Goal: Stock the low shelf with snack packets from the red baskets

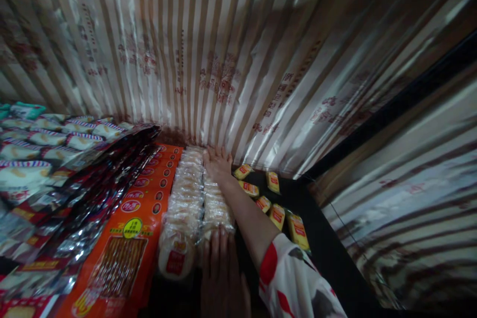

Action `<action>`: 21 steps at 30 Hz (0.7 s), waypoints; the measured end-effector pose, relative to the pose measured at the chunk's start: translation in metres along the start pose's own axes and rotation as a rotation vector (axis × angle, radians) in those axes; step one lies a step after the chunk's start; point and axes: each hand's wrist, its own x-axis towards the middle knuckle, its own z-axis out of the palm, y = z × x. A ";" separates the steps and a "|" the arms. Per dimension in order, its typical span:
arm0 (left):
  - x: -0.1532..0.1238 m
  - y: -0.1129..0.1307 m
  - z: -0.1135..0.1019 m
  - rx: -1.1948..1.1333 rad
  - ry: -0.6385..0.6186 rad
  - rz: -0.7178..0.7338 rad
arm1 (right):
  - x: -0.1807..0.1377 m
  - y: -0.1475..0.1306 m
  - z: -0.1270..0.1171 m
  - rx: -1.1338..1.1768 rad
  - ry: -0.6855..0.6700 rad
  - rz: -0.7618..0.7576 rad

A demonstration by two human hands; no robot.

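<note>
Two rows of round, clear-wrapped cakes stand on edge side by side: a left row [184, 196] and a right row [216, 203]. My right hand [218, 161] lies over the far end of the right row, its fingers spread toward the striped backing. At the near end of that same row, my left hand [223, 273] rests with its fingers stretched out flat against the wrapped cakes. Its lower part is dark and blurred. The front cake [176, 256] of the left row faces me with a red label.
Orange snack packets [122, 253] overlap in a row to the left, beside dark foil packets [100, 179] and white pouches [48, 136]. Several small yellow packets [278, 216] lie scattered on the black shelf [320, 223] to the right. Striped sheeting [223, 35] backs the shelf.
</note>
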 end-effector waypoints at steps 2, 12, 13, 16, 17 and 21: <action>0.000 0.003 -0.005 -0.009 -0.008 0.003 | -0.004 -0.003 -0.010 -0.026 0.011 -0.007; 0.022 -0.027 -0.061 0.071 0.016 -0.136 | -0.062 -0.059 -0.016 -0.046 -0.071 -0.239; 0.025 -0.032 -0.063 0.094 0.002 -0.149 | -0.065 -0.061 -0.010 -0.049 -0.076 -0.236; 0.029 -0.042 -0.061 0.140 -0.046 -0.161 | -0.068 -0.063 0.005 -0.059 -0.111 -0.212; 0.029 -0.044 -0.059 0.144 -0.055 -0.161 | -0.068 -0.062 0.008 -0.062 -0.118 -0.203; 0.027 -0.044 -0.053 0.126 -0.045 -0.174 | -0.069 -0.061 0.013 -0.068 -0.107 -0.201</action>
